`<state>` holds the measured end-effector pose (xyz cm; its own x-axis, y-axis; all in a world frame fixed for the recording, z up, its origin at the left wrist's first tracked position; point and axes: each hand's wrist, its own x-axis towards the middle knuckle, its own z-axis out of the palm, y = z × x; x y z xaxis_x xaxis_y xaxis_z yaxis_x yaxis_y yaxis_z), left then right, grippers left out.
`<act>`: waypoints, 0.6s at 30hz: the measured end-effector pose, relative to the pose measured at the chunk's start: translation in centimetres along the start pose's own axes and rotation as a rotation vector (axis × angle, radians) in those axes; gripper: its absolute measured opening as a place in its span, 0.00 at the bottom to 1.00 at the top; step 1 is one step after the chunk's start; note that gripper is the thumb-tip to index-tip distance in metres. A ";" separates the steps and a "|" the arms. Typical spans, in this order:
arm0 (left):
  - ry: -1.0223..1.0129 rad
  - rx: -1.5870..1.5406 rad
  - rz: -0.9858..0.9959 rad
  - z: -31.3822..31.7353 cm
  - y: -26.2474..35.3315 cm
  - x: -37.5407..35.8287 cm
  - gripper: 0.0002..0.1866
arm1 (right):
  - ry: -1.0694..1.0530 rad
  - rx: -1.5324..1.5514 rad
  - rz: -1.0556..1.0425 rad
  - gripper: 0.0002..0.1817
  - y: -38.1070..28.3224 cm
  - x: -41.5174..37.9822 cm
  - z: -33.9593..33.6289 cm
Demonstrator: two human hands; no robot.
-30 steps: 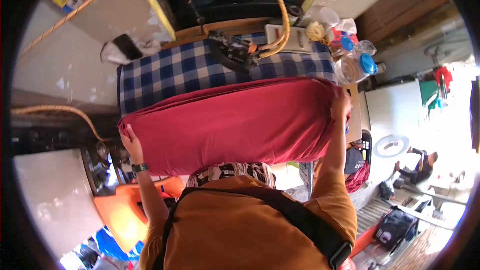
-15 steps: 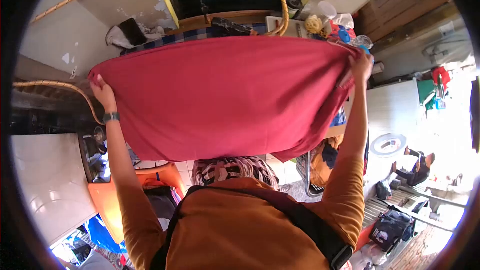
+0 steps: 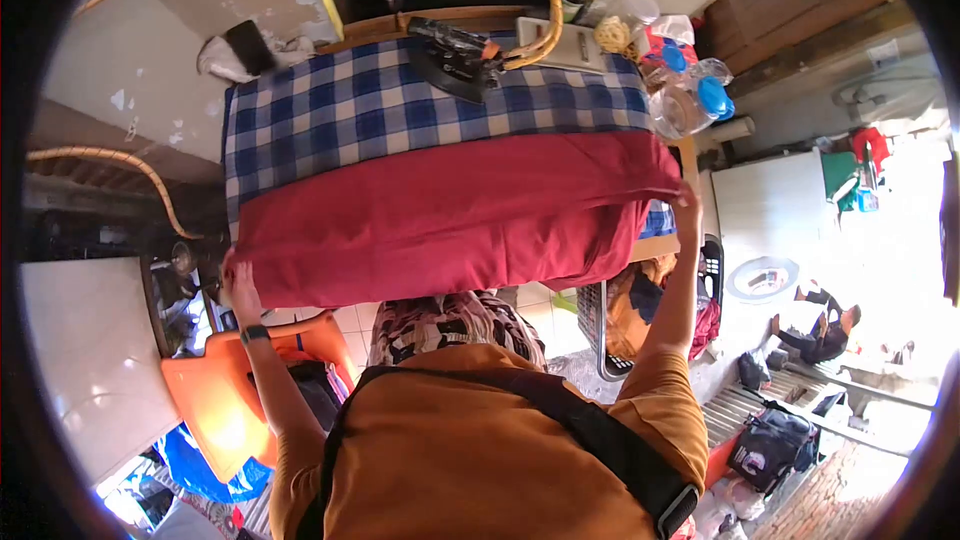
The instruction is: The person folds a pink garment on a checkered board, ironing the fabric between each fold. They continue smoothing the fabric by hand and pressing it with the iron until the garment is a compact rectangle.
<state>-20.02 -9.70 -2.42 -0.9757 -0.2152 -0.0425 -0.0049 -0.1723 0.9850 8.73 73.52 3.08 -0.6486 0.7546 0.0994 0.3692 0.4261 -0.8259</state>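
Observation:
A dark red cloth [image 3: 440, 220] stretches between my two hands and lies across the near half of a blue and white checked cover [image 3: 320, 100]. My left hand [image 3: 240, 292] grips its near left corner, a dark watch on the wrist. On the other side my right hand [image 3: 686, 208] pinches the cloth's right edge, where the fabric is bunched and slightly lifted. Beyond the cloth, a black clothes iron [image 3: 452, 62] rests on the checked cover, apart from both hands.
Clear plastic jars with blue lids [image 3: 690, 105] stand at the table's far right. A yellow cord [image 3: 552, 10] hangs down by the iron. An orange chair [image 3: 215, 395] is at my left, a laundry basket [image 3: 600, 330] at my right. Farther right, a person [image 3: 825, 325] sits near a doorway.
Both hands have come down and closer to me, lowering the red cloth from a raised spread onto the table. The iron and checked cover are now uncovered.

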 end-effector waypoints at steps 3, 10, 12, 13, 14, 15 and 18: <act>0.042 -0.172 -0.200 -2.9 -4.6 -0.5 0.20 | -0.062 -0.619 -0.035 0.17 3.4 0.8 -1.3; -0.113 -0.244 -0.781 0.0 0.3 2.5 0.42 | 0.122 -0.522 -0.275 0.13 -2.4 8.1 4.0; -0.135 -0.127 -0.685 2.5 1.5 4.1 0.33 | 0.041 -0.889 -0.381 0.15 7.6 13.2 4.4; -0.219 -0.148 -0.806 3.5 2.8 4.9 0.27 | 0.045 -0.981 -0.568 0.15 10.8 15.5 4.9; -0.218 -0.066 -0.794 3.6 3.2 5.7 0.26 | -0.119 -1.056 -0.474 0.16 8.5 16.1 5.9; -0.248 0.127 -0.477 3.1 2.2 5.9 0.29 | -0.269 -1.149 -0.387 0.18 6.1 16.9 5.7; -0.144 0.062 -0.652 2.4 -0.6 11.6 0.32 | -0.293 -0.581 -0.286 0.25 6.6 16.8 7.9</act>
<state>-31.81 -9.79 -3.10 -0.7882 0.0457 -0.6137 -0.6117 -0.1669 0.7733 -5.00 85.00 -5.11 -0.8951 0.4433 0.0475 0.4004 0.8462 -0.3517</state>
